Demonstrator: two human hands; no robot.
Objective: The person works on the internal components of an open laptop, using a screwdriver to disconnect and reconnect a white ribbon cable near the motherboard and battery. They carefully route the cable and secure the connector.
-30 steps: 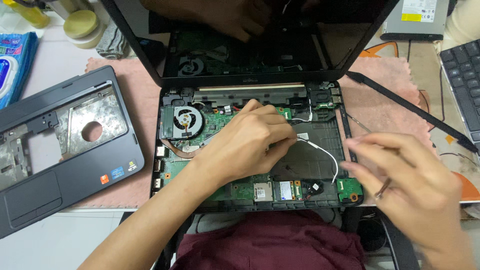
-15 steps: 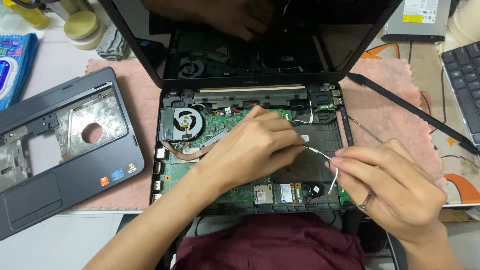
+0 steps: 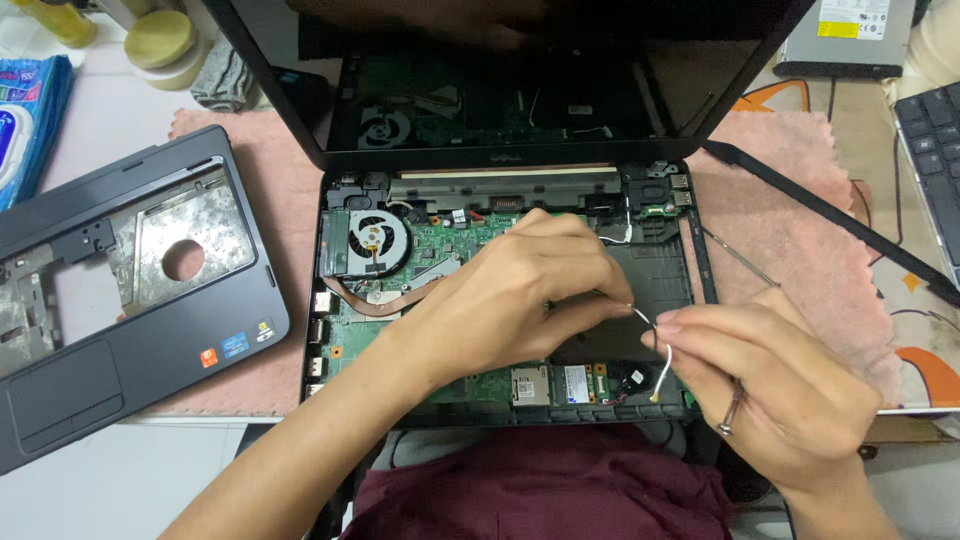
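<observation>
Head view: white wire (image 3: pixel 663 352) spans both hands over opened laptop (image 3: pixel 420 250). Left hand (image 3: pixel 520 295) pinches its upper end. Right hand (image 3: pixel 770 390) pinches its middle.

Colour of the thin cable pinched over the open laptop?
White cable, clearest in the head view.

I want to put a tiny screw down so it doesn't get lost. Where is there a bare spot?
The pink cloth lies bare right of the open laptop, between its edge and the black strip, apart from a thin metal tool. More bare cloth shows left, between laptop and grey palmrest cover. It is crowded over the circuit board, where left hand and right hand pinch a white wire.
</observation>
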